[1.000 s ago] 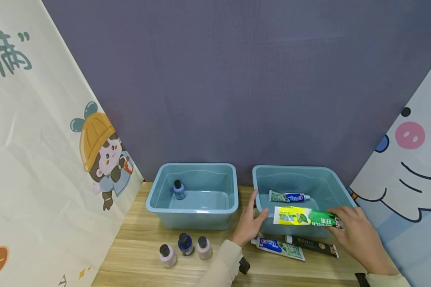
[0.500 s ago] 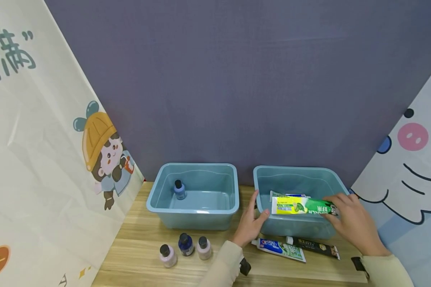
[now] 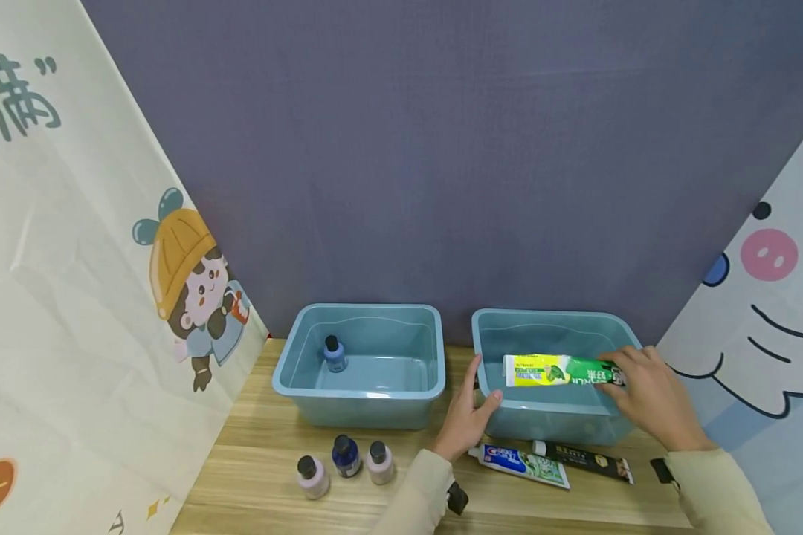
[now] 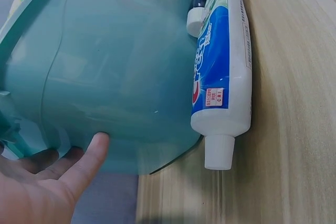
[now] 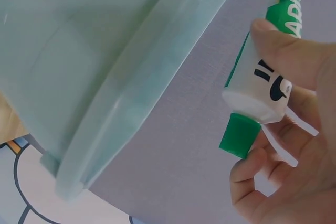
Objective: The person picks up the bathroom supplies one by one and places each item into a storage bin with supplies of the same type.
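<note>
My right hand (image 3: 656, 394) pinches a green and yellow toothpaste tube (image 3: 542, 371) near its capped end. The tube is level, over the right blue bin (image 3: 555, 427). In the right wrist view, its green cap (image 5: 240, 135) points down beside curled fingers. My left hand (image 3: 465, 420) rests against that bin's front left corner, thumb on the front wall and fingers along the side, fairly straight. On the table before the bin lie a blue and white toothpaste tube (image 3: 522, 465) and a black toothpaste tube (image 3: 585, 459) with a white cap. The held tube covers part of the bin's floor.
To the left stands another blue bin (image 3: 361, 410) with a small blue bottle (image 3: 334, 355) inside. Before it on the table are a dark blue bottle (image 3: 346, 456) and two pale pink bottles, one left (image 3: 313, 479), one right (image 3: 381, 464). A grey backdrop (image 3: 401, 163) rises behind.
My right hand has carried the green and yellow tube forward, from the bin's front rim to over its inside. The tube lying in the bin is now hidden. My left hand stays at the corner.
</note>
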The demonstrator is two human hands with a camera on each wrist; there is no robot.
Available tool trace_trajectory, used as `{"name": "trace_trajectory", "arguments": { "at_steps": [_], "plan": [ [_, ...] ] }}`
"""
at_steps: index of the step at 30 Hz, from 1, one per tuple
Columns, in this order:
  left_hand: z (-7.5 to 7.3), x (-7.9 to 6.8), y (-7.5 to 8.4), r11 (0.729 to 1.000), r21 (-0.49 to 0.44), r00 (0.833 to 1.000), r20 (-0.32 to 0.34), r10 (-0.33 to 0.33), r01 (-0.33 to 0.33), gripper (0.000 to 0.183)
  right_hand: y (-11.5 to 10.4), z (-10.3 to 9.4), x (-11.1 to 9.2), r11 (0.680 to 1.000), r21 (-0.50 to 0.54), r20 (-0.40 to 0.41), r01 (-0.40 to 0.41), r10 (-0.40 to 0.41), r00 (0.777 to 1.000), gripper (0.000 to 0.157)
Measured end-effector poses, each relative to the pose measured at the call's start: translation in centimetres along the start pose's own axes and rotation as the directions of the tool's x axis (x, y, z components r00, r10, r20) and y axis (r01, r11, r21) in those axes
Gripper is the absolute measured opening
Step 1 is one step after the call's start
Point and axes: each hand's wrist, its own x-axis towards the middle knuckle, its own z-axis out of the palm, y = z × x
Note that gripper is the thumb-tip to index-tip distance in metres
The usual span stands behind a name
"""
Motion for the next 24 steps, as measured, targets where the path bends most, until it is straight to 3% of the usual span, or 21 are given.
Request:
{"name": "trace_trajectory", "arguments": {
  "at_steps": [24],
  "plan": [
    [0.2,-0.1,-0.1,1.000,0.012,1.000,-0.009,-0.011,0.011,0.072,1.7,0.4,3.8,1.000,-0.016,0.158,-0.014,0.016,0.987,0.046]
  ]
}}
